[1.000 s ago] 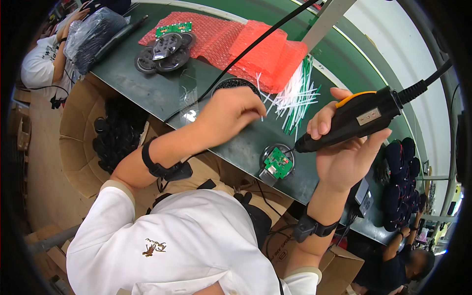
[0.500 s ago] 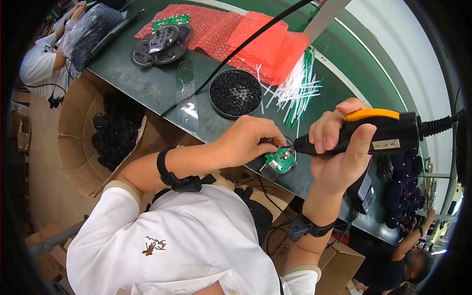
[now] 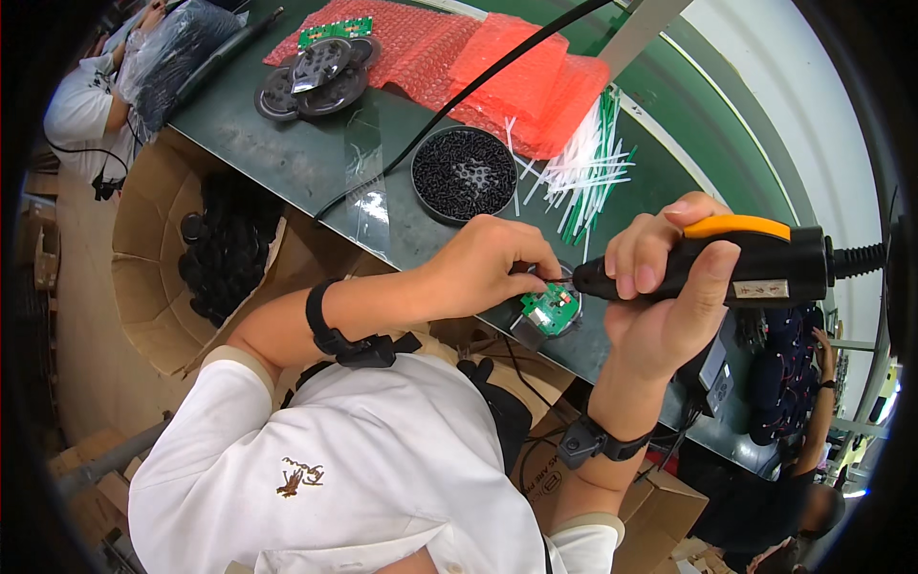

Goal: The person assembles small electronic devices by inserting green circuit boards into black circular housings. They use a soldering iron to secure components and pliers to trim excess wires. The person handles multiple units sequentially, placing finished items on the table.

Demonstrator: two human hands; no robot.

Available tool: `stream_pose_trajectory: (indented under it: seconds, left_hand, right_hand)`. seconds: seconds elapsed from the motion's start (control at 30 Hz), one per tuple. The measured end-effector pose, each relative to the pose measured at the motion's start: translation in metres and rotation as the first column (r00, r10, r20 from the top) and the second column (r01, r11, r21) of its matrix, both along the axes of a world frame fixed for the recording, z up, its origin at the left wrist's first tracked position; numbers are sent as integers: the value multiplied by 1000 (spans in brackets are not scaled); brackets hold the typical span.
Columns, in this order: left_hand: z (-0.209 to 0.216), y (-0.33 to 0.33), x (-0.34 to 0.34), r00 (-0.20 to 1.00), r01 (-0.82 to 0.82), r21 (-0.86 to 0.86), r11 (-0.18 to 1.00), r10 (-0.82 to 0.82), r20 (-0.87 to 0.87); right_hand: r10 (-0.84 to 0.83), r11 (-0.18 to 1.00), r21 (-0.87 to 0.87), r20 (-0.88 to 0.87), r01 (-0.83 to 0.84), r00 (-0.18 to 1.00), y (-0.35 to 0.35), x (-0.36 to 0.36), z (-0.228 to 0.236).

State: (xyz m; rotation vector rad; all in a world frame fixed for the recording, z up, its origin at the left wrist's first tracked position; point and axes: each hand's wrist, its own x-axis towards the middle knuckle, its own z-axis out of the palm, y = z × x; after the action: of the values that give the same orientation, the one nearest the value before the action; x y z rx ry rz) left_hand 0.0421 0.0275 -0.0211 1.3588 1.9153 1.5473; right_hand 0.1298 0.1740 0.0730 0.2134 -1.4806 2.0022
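A black electric screwdriver (image 3: 751, 268) with an orange lever lies in my right hand (image 3: 655, 287), its fingers and thumb wrapped round the body. Its tip points left, toward my left hand (image 3: 492, 266). There, thumb and forefinger are pinched together at the thin bit, just above a green circuit board (image 3: 549, 308). Whatever is between those fingertips is too small to make out. The board sits on a round dark part near the table's front edge. Behind my left hand, a round black dish (image 3: 465, 222) holds many small black screws (image 3: 445, 163).
White and green strips (image 3: 585, 167) lie beside red bubble wrap (image 3: 430, 62). Round black parts (image 3: 320, 81) and another green board (image 3: 335, 33) rest farther left. A black cable (image 3: 478, 81) crosses the table. A cardboard box (image 3: 153, 268) stands left; co-workers are at both sides.
My hands hold nearly the same pose, the screwdriver tip still by my left fingertips. The whole scene shifts slightly in view. At the right, the co-worker's arm has moved up.
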Motion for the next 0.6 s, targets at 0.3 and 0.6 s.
stream_pose_trajectory:
  seconds: [0.3,0.6]
  left_hand:
    - [0,8,1,1000,8,16,1000,-8,-17]
    - [-7,14,2,997,38,17,999,-36,-61]
  right_hand:
    - [-46,999,-19,17,46,999,2,2,-3]
    - [-169,986,-1,41,169,985,-2,-1,-11]
